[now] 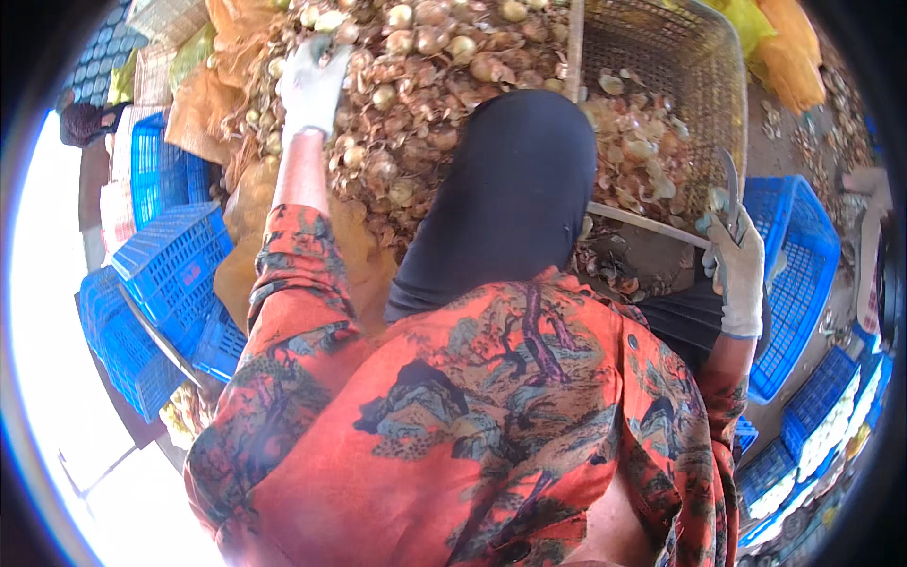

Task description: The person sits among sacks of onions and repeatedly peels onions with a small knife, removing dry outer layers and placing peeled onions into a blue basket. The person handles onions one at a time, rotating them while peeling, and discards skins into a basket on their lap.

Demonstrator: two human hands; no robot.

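Observation:
My left hand (310, 88), in a whitish work glove, reaches onto a large heap of onions (425, 85) with dry brown skins. Its fingers meet the heap at the far left, and I cannot tell whether they hold an onion. My right hand (738, 266), gloved as well, grips a knife (730, 177) with a curved blade that points up and away from me. This hand is beside the near right corner of a yellowish plastic crate (666, 42), which holds loose onion skins (641, 152) and perhaps some onions.
A blue crate (793, 283) stands right of my right hand. More blue crates (173, 248) are stacked at left, near orange mesh sacks (202, 113). Crates with pale contents (825, 432) line the lower right. Another person (88, 124) is partly visible at far left; a limb (868, 198) shows at right.

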